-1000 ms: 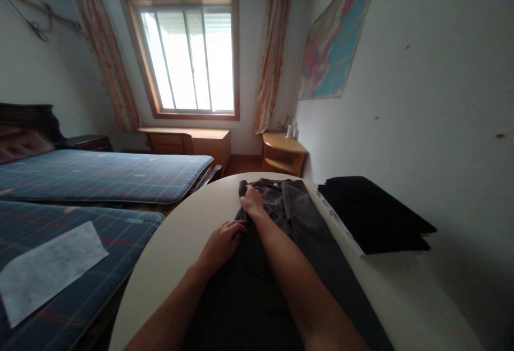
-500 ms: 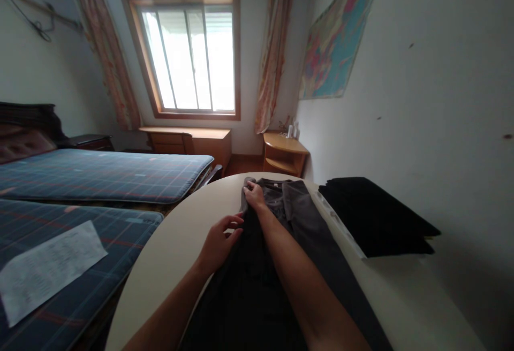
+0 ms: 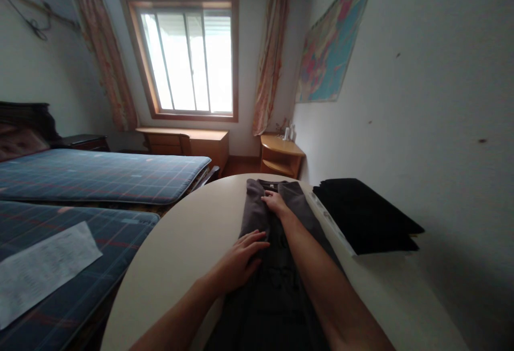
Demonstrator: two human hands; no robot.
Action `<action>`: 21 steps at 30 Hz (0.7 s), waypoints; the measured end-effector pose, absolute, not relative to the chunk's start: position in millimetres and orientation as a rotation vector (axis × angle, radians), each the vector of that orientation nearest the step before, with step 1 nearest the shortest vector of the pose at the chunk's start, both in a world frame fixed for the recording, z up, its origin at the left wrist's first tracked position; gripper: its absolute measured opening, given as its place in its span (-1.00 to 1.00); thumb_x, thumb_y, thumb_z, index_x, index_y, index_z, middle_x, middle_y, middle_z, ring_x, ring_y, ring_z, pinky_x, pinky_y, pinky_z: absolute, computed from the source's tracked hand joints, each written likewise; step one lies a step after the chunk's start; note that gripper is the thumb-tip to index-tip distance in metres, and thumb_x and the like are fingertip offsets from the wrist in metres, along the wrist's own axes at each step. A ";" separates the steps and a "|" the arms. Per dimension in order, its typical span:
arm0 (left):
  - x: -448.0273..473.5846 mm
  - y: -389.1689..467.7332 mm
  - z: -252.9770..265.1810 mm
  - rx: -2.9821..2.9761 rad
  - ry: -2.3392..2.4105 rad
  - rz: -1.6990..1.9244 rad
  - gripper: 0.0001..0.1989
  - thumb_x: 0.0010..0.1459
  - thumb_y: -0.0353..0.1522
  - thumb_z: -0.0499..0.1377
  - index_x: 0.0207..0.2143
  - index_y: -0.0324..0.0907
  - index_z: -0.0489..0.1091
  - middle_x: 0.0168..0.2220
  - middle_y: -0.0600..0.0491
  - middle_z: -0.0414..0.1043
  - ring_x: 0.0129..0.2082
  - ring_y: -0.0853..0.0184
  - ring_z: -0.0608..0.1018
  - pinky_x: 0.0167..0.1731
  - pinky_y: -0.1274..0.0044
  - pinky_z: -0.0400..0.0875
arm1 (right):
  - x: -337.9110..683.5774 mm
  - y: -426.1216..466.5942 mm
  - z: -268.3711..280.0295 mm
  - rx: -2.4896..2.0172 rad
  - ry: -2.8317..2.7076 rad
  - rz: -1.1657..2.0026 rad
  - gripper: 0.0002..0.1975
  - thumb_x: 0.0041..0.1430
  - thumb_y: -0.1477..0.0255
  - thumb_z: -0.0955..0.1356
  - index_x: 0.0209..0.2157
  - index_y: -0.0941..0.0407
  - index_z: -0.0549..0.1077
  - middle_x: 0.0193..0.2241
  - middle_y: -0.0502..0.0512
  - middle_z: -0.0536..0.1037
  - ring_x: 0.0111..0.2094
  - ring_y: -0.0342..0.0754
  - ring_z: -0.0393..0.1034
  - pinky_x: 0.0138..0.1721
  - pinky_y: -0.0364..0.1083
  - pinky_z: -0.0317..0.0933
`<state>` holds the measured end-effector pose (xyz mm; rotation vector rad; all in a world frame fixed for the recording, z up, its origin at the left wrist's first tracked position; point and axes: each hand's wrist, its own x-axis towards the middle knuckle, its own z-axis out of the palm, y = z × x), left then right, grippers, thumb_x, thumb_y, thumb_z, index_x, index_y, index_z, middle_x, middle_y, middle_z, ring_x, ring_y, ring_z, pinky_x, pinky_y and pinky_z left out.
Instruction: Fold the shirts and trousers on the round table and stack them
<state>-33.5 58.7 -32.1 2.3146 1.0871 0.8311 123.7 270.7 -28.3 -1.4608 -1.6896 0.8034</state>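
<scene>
A dark grey shirt point(image 3: 254, 209) lies lengthwise on a round cream table point(image 3: 180, 233), its collar with a small white label at the far end. Both its left and right sides are folded inward over the darker middle. My right hand point(image 3: 276, 203) is near the collar, its fingers closed on the inner edge of the left fold. Lower down, my left hand point(image 3: 243, 257) rests on the left fold with fingers stretched out. My forearms hide part of the shirt's near half.
Folded black cloth point(image 3: 365, 214) sits on a whitish sheet or bag at the table's right, beside the wall. To the left, mattresses point(image 3: 104, 177) carry a sheet of printed paper point(image 3: 48, 271). A wooden corner shelf point(image 3: 283, 147) and a desk point(image 3: 209, 137) stand beyond.
My right hand has brought the shirt's left edge inward to the right. My left hand has moved from beside that edge onto the shirt, its fingers now flatter. The view has shifted slightly.
</scene>
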 end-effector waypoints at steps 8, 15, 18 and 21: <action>-26.5 52.2 -28.7 2.367 1.059 0.658 -0.53 0.23 -0.40 0.13 0.20 -0.07 0.30 0.29 0.00 0.24 0.29 0.19 0.29 0.29 0.26 0.18 | 123.7 268.3 -22.9 -1.356 -1.747 0.756 -0.59 0.18 0.51 0.33 0.08 0.13 0.49 0.05 0.16 0.55 0.08 -0.07 0.43 0.16 -0.06 0.22; -29.9 56.2 -30.0 2.324 0.995 0.743 -0.44 0.21 -0.59 -0.07 0.19 -0.04 0.32 0.24 0.06 0.30 0.23 0.35 0.35 0.27 0.42 0.22 | 136.7 261.2 -24.5 -1.467 -1.830 0.721 -0.54 0.09 0.55 0.38 0.07 0.25 0.48 0.03 0.27 0.55 0.07 0.03 0.44 0.13 -0.06 0.25; -34.1 58.7 -28.2 2.428 0.990 0.667 -0.37 0.07 -0.67 -0.06 0.04 0.03 0.47 0.23 0.11 0.30 0.22 0.29 0.35 0.24 0.38 0.24 | 143.6 255.7 -24.5 -1.488 -1.886 0.694 -0.50 0.08 0.49 0.41 0.10 0.23 0.46 0.02 0.24 0.56 0.03 0.02 0.47 0.09 -0.08 0.27; -37.3 56.2 -21.0 2.517 1.004 0.639 -0.45 0.08 -0.64 0.00 -0.06 0.06 0.54 0.16 0.08 0.33 0.13 0.24 0.40 0.16 0.36 0.32 | 152.6 249.7 -20.1 -1.513 -1.940 0.637 -0.54 0.09 0.44 0.42 0.06 0.20 0.48 -0.04 0.22 0.58 -0.02 0.04 0.48 0.05 -0.05 0.29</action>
